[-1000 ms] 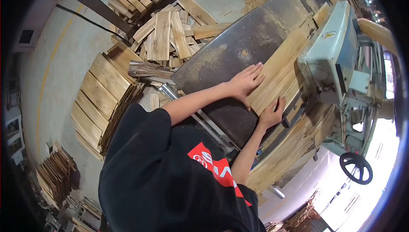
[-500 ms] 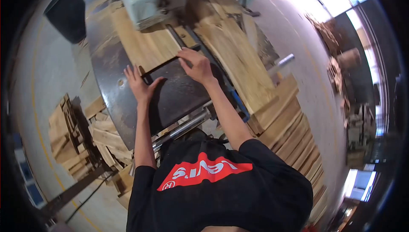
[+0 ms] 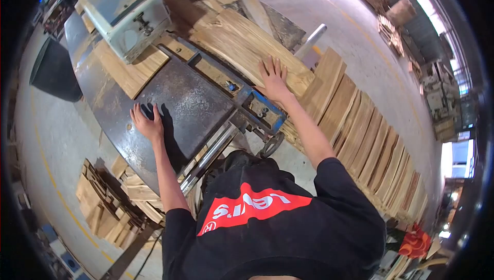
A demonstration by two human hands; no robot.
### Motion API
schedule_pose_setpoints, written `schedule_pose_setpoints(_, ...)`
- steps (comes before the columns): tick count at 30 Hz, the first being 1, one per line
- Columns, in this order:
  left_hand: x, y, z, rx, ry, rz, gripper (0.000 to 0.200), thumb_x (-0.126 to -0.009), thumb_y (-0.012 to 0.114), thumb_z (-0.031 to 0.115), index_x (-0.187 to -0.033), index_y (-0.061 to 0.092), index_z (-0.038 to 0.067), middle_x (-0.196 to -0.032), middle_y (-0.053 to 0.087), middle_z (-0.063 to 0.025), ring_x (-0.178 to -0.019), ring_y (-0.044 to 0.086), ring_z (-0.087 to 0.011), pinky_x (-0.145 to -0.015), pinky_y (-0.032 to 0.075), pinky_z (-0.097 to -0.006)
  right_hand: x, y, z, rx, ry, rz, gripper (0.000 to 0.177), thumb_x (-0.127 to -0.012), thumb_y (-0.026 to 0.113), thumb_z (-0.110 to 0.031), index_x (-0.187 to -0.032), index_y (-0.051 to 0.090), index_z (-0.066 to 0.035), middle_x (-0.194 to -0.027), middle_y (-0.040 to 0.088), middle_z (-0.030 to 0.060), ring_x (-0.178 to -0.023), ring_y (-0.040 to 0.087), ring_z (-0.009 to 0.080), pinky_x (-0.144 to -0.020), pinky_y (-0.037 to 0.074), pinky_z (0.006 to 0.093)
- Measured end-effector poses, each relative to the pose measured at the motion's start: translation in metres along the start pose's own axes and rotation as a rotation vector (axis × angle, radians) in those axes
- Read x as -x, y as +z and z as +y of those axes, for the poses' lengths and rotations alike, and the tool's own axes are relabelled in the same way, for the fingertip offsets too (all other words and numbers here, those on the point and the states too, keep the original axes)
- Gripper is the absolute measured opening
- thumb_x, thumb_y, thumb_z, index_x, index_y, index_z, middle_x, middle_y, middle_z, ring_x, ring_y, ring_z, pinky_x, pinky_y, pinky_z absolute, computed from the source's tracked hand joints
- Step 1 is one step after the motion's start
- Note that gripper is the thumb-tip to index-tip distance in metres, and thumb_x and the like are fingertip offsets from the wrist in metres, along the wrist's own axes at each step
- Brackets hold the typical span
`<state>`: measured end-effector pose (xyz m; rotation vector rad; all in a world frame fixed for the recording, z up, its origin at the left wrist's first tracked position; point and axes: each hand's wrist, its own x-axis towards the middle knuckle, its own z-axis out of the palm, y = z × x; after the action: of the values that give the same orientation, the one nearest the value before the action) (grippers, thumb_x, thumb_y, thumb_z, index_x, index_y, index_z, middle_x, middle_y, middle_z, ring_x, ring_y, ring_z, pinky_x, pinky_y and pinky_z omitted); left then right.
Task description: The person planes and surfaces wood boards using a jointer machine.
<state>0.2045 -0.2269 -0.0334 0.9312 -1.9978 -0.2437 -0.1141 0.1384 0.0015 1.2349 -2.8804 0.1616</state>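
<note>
My left hand [image 3: 148,123] has its fingers spread, low over or resting on the dark metal machine table [image 3: 190,102]. Just beyond its fingertips lies a wide wooden board [image 3: 128,71], whose far part runs beneath the pale machine head [image 3: 121,22]. To the right, my right hand [image 3: 275,80] lies open with spread fingers on another wooden board [image 3: 247,43], near that board's close end. Between the two hands runs the blue-edged fence [image 3: 221,76] of the machine.
A long row of stacked boards [image 3: 360,136] stretches down the right side. Offcuts [image 3: 105,210] lie piled at lower left, and a dark bin [image 3: 55,69] stands left of the table. A metal rail [image 3: 211,159] and a handwheel [image 3: 271,145] sit at the table's near edge.
My right hand has left the fence and the near end of the fed board and moved right onto another board. The fed board lies farther under the head, away from my left hand.
</note>
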Motion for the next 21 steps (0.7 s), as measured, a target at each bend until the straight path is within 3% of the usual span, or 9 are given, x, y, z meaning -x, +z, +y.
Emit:
schedule_pose_setpoints(2,0.003,0.001,-0.004,0.009,-0.009,0.009,0.064,-0.090,0.086,0.031,-0.138,0.063,-0.005,-0.144,0.065,-0.0238,-0.145,0.050,-0.0459,-0.121,0.041,-0.0516,0.003,-0.003,-0.006,0.023,-0.024,0.020,0.101,-0.093,0.077,-0.042,-0.170,0.023,-0.004,-0.172,0.017,0.0369,-0.159,0.016,0.0597,-0.124,0.019,0.0750)
schedule_pose_setpoints(5,0.001,-0.002,0.001,0.005,-0.040,-0.012,0.062,-0.092,0.085,0.031,-0.137,0.064,-0.005,-0.143,0.065,-0.0239,-0.144,0.052,-0.0455,-0.120,0.041,-0.0515,-0.011,0.021,-0.009,0.176,-0.031,0.032,0.086,-0.096,0.071,-0.025,-0.166,0.029,0.001,-0.164,0.027,0.0457,-0.152,0.032,0.0617,-0.117,0.035,0.0742)
schedule_pose_setpoints(8,0.004,-0.001,-0.002,-0.008,-0.014,-0.023,0.059,-0.093,0.082,0.031,-0.137,0.064,-0.004,-0.142,0.066,-0.0236,-0.143,0.052,-0.0450,-0.120,0.041,-0.0511,-0.004,-0.029,-0.024,0.309,-0.228,0.094,0.078,-0.093,0.065,-0.009,-0.163,0.033,0.005,-0.145,0.052,0.0440,-0.132,0.059,0.0555,-0.095,0.058,0.0630)
schedule_pose_setpoints(11,0.000,0.001,-0.004,-0.007,-0.018,0.002,0.057,-0.094,0.082,0.031,-0.136,0.065,-0.004,-0.141,0.067,-0.0229,-0.143,0.053,-0.0444,-0.120,0.041,-0.0510,-0.042,-0.039,0.004,0.237,-0.393,0.338,0.076,-0.094,0.062,-0.004,-0.164,0.033,0.004,-0.118,0.065,0.0358,-0.098,0.073,0.0428,-0.071,0.064,0.0486)
schedule_pose_setpoints(12,0.001,0.001,-0.006,-0.008,-0.017,0.005,0.057,-0.094,0.081,0.031,-0.136,0.065,-0.003,-0.141,0.067,-0.0226,-0.143,0.053,-0.0441,-0.120,0.041,-0.0510,-0.049,-0.072,0.009,0.323,-0.428,0.379,0.077,-0.095,0.058,-0.002,-0.166,0.030,0.002,-0.101,0.068,0.0318,-0.072,0.072,0.0352,-0.060,0.062,0.0438)
schedule_pose_setpoints(15,0.002,-0.001,-0.002,0.026,-0.020,0.017,0.054,-0.095,0.081,0.031,-0.135,0.066,-0.002,-0.140,0.068,-0.0213,-0.143,0.053,-0.0432,-0.120,0.041,-0.0507,-0.064,-0.184,0.008,-0.072,-0.210,0.042,0.068,-0.097,0.055,-0.003,-0.163,0.042,0.000,-0.101,0.071,0.0342,-0.069,0.071,0.0334,-0.064,0.062,0.0422)
schedule_pose_setpoints(18,0.008,-0.009,0.009,0.119,-0.040,0.093,0.050,-0.095,0.081,0.027,-0.134,0.068,-0.001,-0.138,0.069,-0.0202,-0.140,0.056,-0.0424,-0.118,0.043,-0.0497,-0.093,-0.194,0.061,-0.383,-0.308,0.284,0.059,-0.098,0.057,-0.008,-0.156,0.054,-0.001,-0.103,0.076,0.0287,-0.073,0.072,0.0275,-0.072,0.061,0.0355)
schedule_pose_setpoints(21,0.034,-0.022,0.043,0.215,-0.099,0.170,0.046,-0.094,0.083,0.021,-0.132,0.069,-0.001,-0.136,0.070,-0.0194,-0.134,0.061,-0.0409,-0.115,0.046,-0.0473,-0.064,-0.232,0.044,-0.699,-0.168,0.190,0.052,-0.104,0.064,-0.017,-0.154,0.059,-0.006,-0.102,0.078,0.0120,-0.084,0.068,0.0132,-0.079,0.056,0.0302)
